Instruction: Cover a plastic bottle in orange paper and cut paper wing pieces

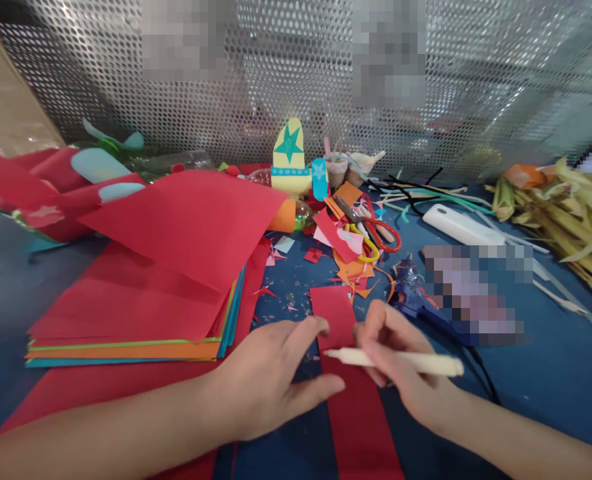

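A long red paper strip point(360, 415) lies on the blue table in front of me. My left hand point(271, 377) is at the strip's left edge, thumb and fingers apart, with nothing held in it. From the right, my right hand point(401, 360) grips a cream-coloured marker pen point(421, 363). The pen lies nearly level, and its tip points left, at the strip's left edge. Whether the tip touches the paper I cannot tell. Left of my hands is a stack of coloured paper sheets point(141, 300), with a red sheet curling up on top.
Beyond the strip are paper scraps point(351, 267) and red-handled scissors point(383, 233). A blue glue gun point(421, 303) with a black cord lies to the right. Farther back stand a yellow paper shape with a green star point(290, 147) and a perforated metal panel point(286, 80). Dried husks point(561, 220) lie far right.
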### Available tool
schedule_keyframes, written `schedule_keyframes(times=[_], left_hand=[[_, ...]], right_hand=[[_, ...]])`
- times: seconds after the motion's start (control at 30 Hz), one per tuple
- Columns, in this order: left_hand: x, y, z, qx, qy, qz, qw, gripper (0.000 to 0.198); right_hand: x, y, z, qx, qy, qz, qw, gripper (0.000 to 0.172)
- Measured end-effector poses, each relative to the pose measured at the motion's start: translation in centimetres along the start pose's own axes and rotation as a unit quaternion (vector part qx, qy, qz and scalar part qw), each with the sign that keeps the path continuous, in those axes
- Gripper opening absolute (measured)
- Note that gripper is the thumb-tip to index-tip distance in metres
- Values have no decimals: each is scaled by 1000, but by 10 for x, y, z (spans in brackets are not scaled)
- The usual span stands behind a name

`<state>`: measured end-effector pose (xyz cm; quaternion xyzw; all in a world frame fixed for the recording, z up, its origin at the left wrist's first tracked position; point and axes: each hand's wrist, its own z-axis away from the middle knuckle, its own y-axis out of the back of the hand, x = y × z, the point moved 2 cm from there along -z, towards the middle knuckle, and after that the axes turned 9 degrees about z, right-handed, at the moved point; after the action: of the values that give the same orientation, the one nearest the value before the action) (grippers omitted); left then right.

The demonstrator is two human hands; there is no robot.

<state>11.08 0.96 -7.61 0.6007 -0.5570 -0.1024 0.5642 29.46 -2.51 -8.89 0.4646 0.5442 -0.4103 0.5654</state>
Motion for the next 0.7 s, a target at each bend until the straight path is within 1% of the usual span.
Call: schedule_keyframes(times=[0.03, 0.1, 0.13, 0.2, 0.3, 0.37, 0.47, 0.53, 0.63, 0.7], left_hand=[[-2, 0, 1, 16, -1, -11, 1000, 35], [-3, -2, 4, 30, -34, -37, 998, 29], [-2, -4, 6, 25, -59, -50, 997, 29], [2, -9, 10, -10, -98, -72, 993, 35], [7, -14, 13, -73, -119, -81, 987, 47], [9, -14, 14, -97, -125, -78, 984, 49], [10, -13, 15, -109, -133, -69, 983, 50], [10, -13, 15, -120, -126, -66, 982, 54], [10, -15, 15, -146, -96, -74, 982, 63], [10, -16, 15, -165, -83, -74, 980, 66]], right_hand=[[1, 4, -2, 43, 5, -21, 999, 23], [3, 12, -8, 126, 3, -45, 991, 23], [3, 15, -11, 156, -6, -37, 987, 22], [0, 18, -18, 183, -23, 6, 983, 20], [-4, 21, -24, 166, -21, 91, 982, 19], [-5, 23, -26, 155, -10, 117, 981, 21], [-1, 25, -26, 142, -25, 106, 984, 23], [3, 25, -26, 125, -40, 97, 987, 22], [4, 23, -28, 85, -31, 108, 990, 22], [4, 21, -30, 67, -17, 127, 989, 21]])
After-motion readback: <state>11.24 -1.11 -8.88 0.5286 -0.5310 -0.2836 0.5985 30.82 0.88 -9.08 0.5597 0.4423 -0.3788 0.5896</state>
